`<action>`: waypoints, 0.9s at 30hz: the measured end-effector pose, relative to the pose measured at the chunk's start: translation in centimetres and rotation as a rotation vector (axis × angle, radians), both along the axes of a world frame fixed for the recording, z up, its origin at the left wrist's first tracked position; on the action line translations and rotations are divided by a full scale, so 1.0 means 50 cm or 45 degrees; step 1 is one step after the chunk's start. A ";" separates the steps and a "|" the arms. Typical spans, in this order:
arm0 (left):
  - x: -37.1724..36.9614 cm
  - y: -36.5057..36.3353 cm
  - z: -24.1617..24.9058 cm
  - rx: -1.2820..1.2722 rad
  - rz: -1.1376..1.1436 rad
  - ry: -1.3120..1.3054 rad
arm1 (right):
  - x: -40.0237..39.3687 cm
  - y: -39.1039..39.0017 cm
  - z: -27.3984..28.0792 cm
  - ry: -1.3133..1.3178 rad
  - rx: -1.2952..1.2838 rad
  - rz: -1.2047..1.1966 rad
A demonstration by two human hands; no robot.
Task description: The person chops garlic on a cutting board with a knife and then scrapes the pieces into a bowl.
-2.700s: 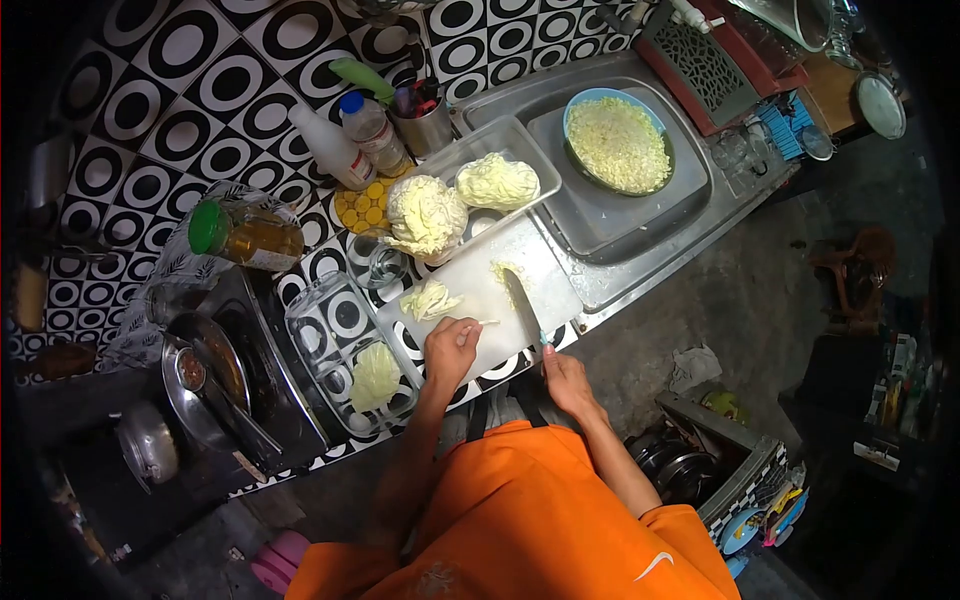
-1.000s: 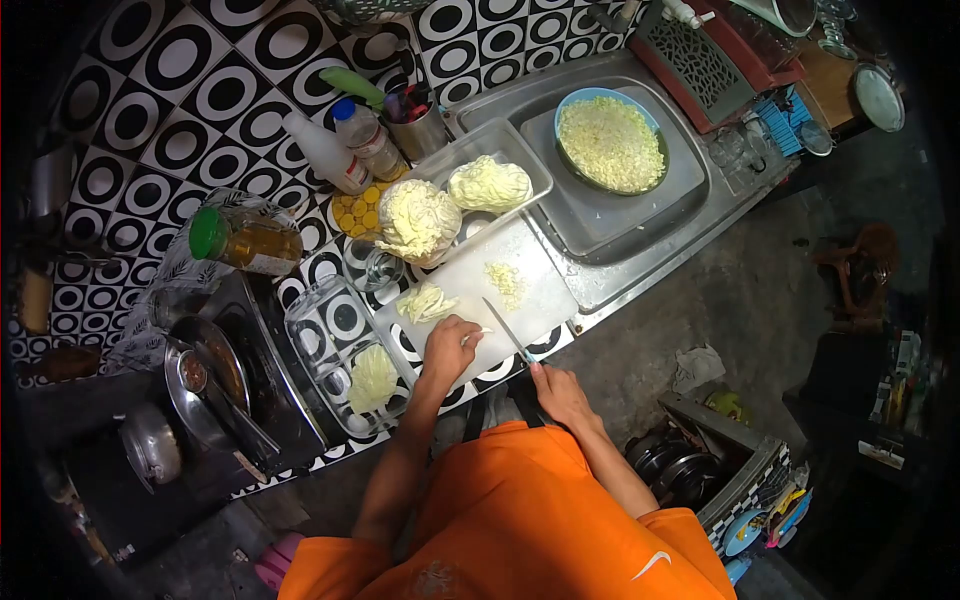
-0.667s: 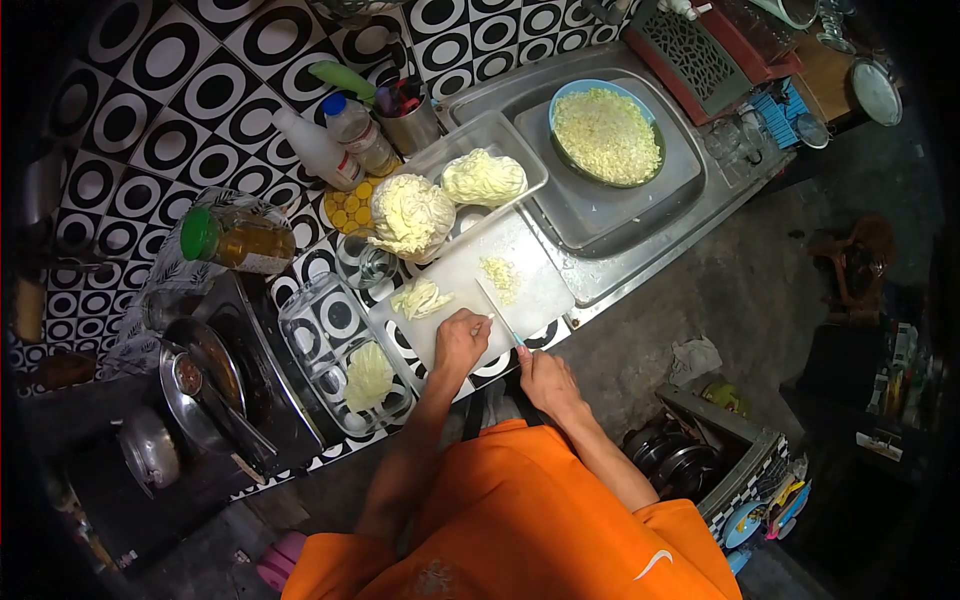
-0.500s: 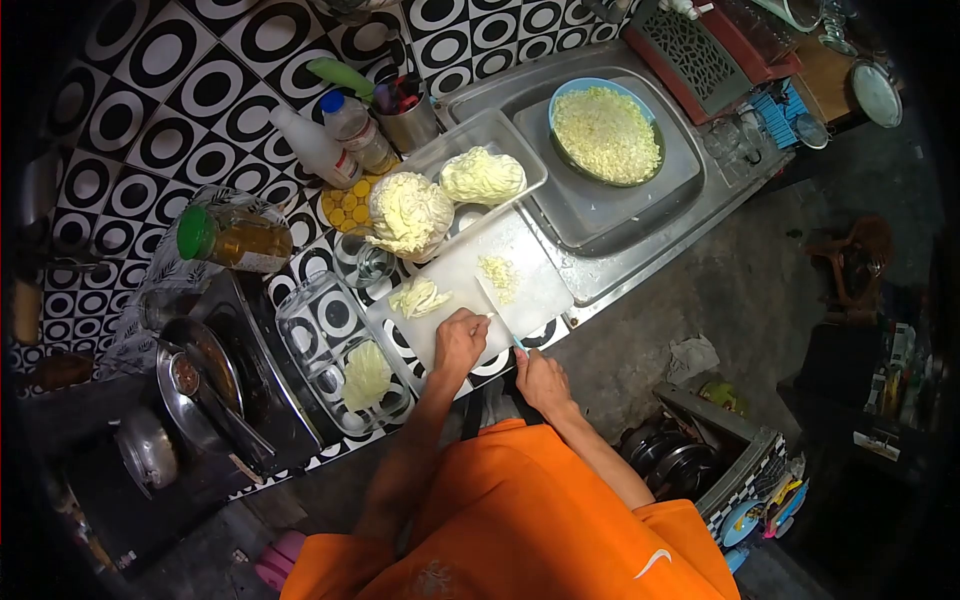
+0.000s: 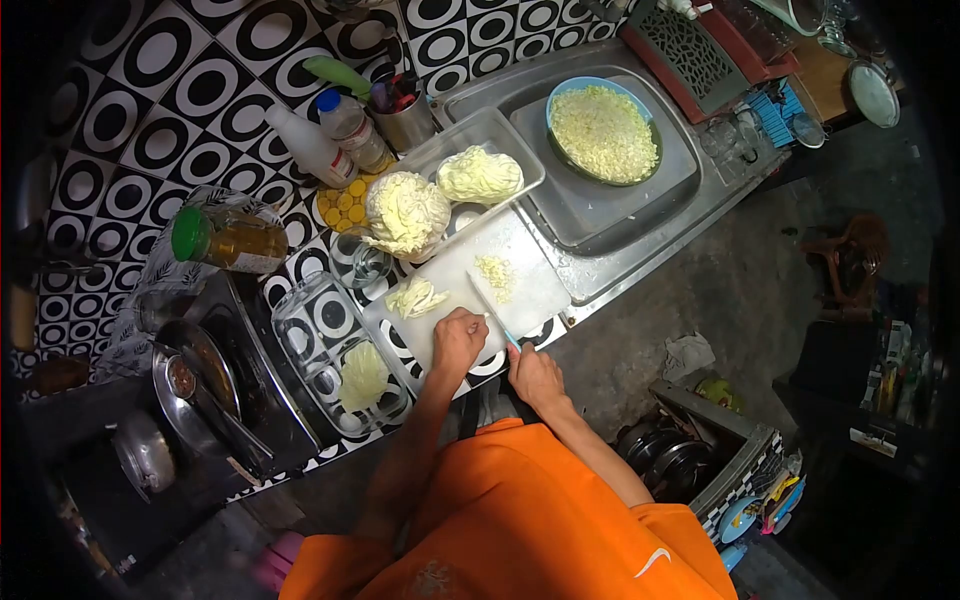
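A knife [image 5: 486, 298] with a light blue handle is gripped in my right hand [image 5: 538, 374], its blade resting over the white cutting board [image 5: 530, 262]. My left hand [image 5: 459, 336] is closed at the board's near edge, its fingertips pinching a small pale piece of cabbage beside the blade; most of that piece is hidden. Chopped cabbage [image 5: 495, 276] lies just past the knife. Left of it is a small pile of cut cabbage leaves [image 5: 415, 297]. Behind the board, a large cabbage chunk [image 5: 408, 212] and a second cabbage piece [image 5: 480, 175] sit at a clear plastic tub [image 5: 530, 180].
A bowl heaped with chopped cabbage [image 5: 605, 130] stands over the sink [image 5: 600, 285] at the right. A clear tray [image 5: 290, 330] with one cabbage leaf [image 5: 363, 377] is at the left, near the stove's pans [image 5: 185, 400]. Bottles [image 5: 355, 130] and a green-lidded jar [image 5: 235, 245] stand along the wall.
The knife blade has shifted slightly left and away from my body, with my right hand moving a little left. My left hand stays in nearly the same spot.
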State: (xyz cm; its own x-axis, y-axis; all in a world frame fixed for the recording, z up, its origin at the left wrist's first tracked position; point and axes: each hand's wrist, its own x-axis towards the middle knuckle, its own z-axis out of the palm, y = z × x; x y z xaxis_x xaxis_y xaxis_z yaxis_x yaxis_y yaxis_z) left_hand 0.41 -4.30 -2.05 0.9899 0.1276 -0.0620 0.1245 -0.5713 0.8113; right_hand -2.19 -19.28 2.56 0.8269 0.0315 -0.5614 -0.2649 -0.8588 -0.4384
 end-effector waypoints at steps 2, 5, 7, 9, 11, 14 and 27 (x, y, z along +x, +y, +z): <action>-0.001 0.002 0.002 0.000 -0.016 0.005 | 0.013 0.008 -0.012 -0.071 0.059 0.029; 0.003 -0.001 0.008 -0.002 -0.029 -0.021 | 0.051 0.026 0.011 -0.001 0.024 0.034; 0.005 0.002 0.007 0.036 -0.050 -0.012 | 0.054 0.026 0.029 0.005 0.025 0.038; 0.003 0.002 0.006 0.014 -0.025 -0.010 | 0.049 0.017 0.046 0.033 0.030 0.083; 0.003 0.001 0.008 -0.010 -0.003 -0.010 | 0.022 0.007 0.044 0.029 0.017 0.077; 0.003 0.001 0.008 -0.006 -0.012 0.036 | -0.002 0.005 0.005 -0.012 -0.008 0.051; 0.002 0.002 0.006 0.021 -0.028 0.049 | 0.002 0.018 0.027 -0.028 -0.005 0.080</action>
State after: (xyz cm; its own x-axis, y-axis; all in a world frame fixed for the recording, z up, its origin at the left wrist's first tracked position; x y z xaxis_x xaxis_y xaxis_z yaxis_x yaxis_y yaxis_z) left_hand 0.50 -4.19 -1.73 0.9894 0.1071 -0.0983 0.1427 -0.5872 0.7967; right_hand -2.07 -18.37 3.92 0.8354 0.0817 -0.5435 -0.2005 -0.8754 -0.4399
